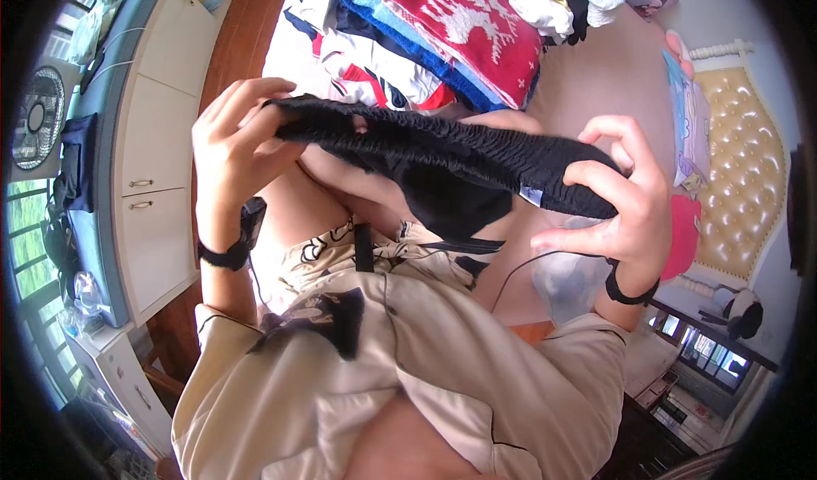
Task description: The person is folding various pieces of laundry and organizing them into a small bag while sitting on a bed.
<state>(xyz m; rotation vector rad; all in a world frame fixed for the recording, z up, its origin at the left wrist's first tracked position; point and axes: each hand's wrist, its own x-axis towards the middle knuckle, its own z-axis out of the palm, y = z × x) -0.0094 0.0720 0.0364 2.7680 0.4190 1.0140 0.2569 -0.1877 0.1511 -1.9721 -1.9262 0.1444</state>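
Observation:
A black garment with a gathered elastic waistband (447, 142) is stretched sideways above my lap. My left hand (239, 132) grips one end of the band, fingers curled over its edge. At the other end, my right hand (619, 193) holds the band with its fingers over the top and the thumb lower down. A small white label (531, 195) shows near the right end. Below the band hangs the garment's dark body (456, 202), partly folded, so its full shape is hidden.
Beyond my legs, a pile of folded clothes rests on the bed (587, 78), topped by a red knitted garment (472, 33) with a white reindeer pattern. White cabinets (156, 135) stand at left. A tufted headboard (734, 173) is at right. A clear plastic bag (565, 285) lies near my right forearm.

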